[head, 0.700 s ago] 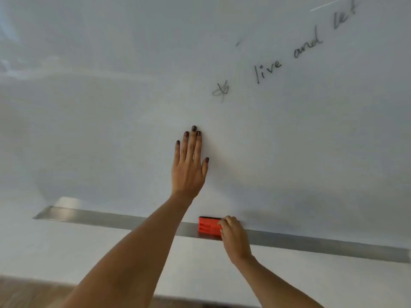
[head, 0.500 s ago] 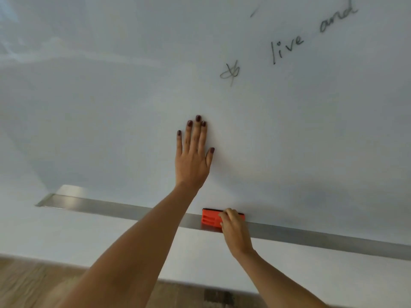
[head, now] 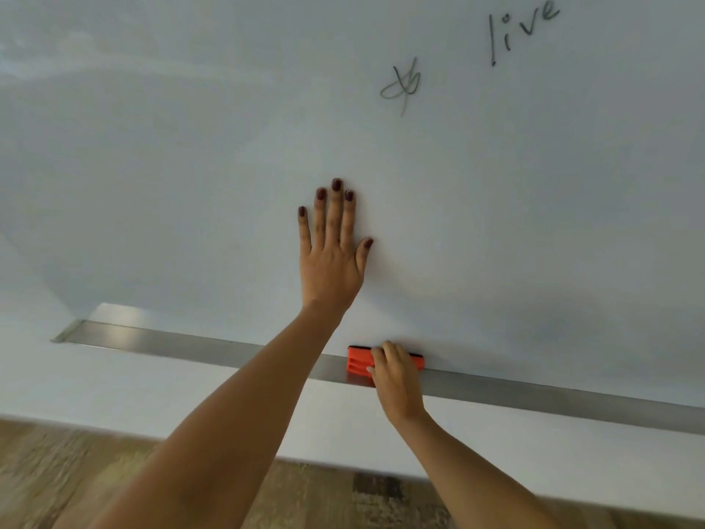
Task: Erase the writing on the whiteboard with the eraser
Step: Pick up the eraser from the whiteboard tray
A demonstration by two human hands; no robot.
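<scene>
eraser [head: 358,363]: orange, lay on the whiteboard's metal ledge
whiteboard [head: 152,185]: white, upright
writing [head: 522,28]: dark "live", upper right

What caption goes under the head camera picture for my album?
Left hand flat on the whiteboard, right hand gripping the orange eraser on the tray.

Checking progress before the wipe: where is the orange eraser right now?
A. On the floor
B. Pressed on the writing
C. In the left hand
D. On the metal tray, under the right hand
D: the orange eraser sits on the metal tray with the right hand gripping it; the left hand lies flat on the whiteboard.
</scene>
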